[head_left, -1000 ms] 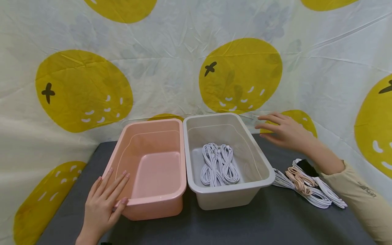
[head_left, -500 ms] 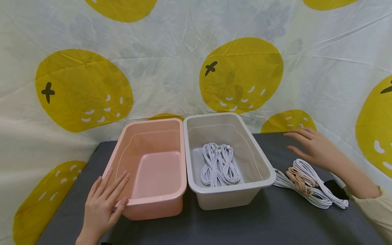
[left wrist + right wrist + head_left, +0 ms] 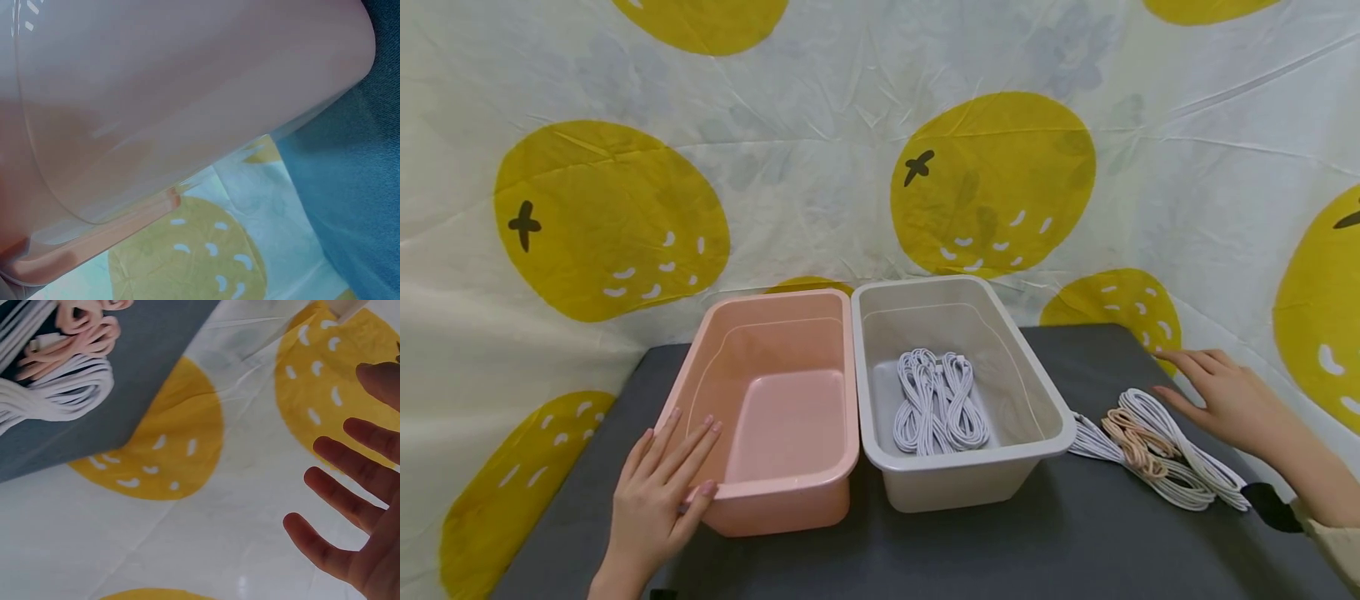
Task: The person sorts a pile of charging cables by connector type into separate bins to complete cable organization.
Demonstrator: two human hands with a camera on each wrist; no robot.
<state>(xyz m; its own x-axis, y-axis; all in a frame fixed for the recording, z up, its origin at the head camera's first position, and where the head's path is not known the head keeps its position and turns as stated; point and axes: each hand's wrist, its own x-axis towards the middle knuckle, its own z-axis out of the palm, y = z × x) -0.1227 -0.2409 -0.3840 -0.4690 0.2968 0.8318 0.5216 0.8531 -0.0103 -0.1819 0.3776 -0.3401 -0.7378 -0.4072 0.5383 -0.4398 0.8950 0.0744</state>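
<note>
My left hand point(image 3: 658, 492) rests with spread fingers on the near left corner of a pink plastic basin point(image 3: 778, 482), whose wall fills much of the left wrist view. Beside it, rims close together, stands a beige basin point(image 3: 951, 492) with white coiled cables point(image 3: 936, 404) lying on its floor. My right hand point(image 3: 1232, 396) is in the air at the right, fingers extended and holding nothing. Just left of it, a pile of white bundled cables point(image 3: 1206, 467) and a peach-coloured bundle point(image 3: 1138, 442) lies on the table; the right wrist view shows the pile's looped ends.
A dark grey table top point(image 3: 962, 554) carries both basins. Behind and to the sides hangs a white cloth point(image 3: 820, 192) printed with large yellow fruit. Blue denim point(image 3: 356, 206) appears at the right of the left wrist view.
My right hand has moved from beside the beige basin's far right side rightward and toward me, past the cable pile. My left hand has stayed on the pink basin.
</note>
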